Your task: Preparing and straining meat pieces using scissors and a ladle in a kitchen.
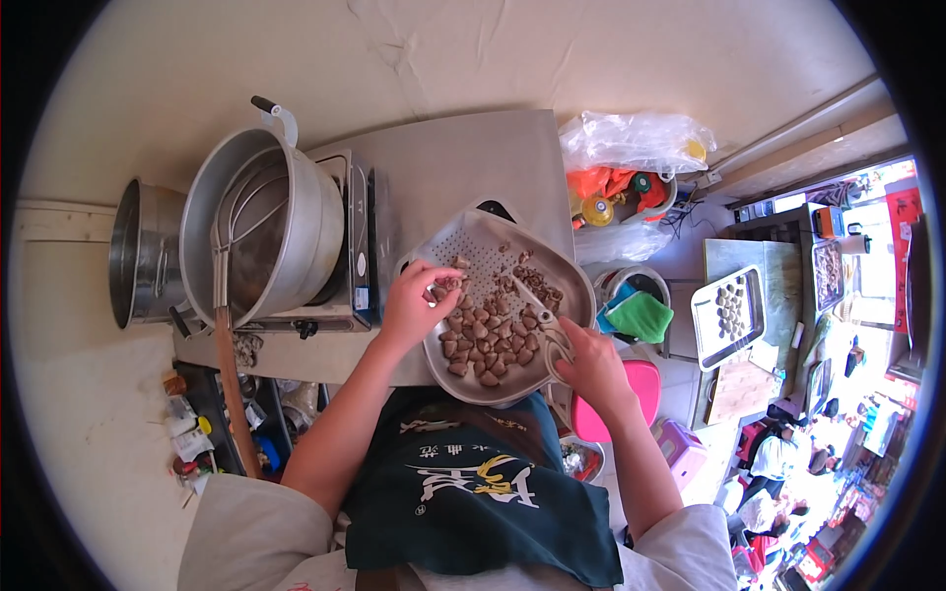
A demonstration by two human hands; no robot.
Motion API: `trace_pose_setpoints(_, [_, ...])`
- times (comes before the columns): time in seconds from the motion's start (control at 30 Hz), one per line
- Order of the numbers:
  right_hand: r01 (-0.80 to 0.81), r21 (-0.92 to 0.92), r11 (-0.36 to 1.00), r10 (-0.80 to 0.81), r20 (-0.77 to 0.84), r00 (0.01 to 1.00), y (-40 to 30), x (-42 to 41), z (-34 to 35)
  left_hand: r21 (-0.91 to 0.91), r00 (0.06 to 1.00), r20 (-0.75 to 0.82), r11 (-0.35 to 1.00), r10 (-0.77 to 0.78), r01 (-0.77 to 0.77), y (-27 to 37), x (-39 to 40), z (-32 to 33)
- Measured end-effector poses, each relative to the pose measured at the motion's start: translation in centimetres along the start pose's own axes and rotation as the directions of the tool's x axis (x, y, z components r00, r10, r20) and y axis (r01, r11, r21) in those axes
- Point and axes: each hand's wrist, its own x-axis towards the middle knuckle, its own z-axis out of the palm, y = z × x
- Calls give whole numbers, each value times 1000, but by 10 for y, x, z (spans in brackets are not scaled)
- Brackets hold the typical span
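A square metal pan with a perforated base (473, 240) lies before me at the counter's front edge. Brown pieces of meat, which look like cooked hearts (488, 343), are heaped in its near half. Smaller dark trimmings (543, 288) gather on the right side. My left hand (414, 306) pinches one small piece of meat (448, 282) between thumb and fingers above the pan's left side. In my right hand (597, 368) is a pair of scissors (545, 316), gripped by its handles, with the blades pointing up and left over the trimmings.
Left of the pan, a large aluminium pot (314, 229) stands on a gas stove (360, 258); a wooden-handled strainer (235, 384) leans in it. Right of the counter (451, 162) are a bucket with a green cloth (639, 318) and a pink stool (641, 391). People (776, 458) appear far right.
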Motion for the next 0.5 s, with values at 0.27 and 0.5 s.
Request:
trace_pose_setpoints(0.27, [160, -230, 960, -176, -50, 983, 6, 44, 0, -11, 999, 11, 999, -30, 30, -10, -19, 2])
trace_pose_setpoints(0.5, [470, -499, 728, -550, -14, 835, 6, 133, -11, -50, 990, 80, 992, -113, 117, 0, -29, 5])
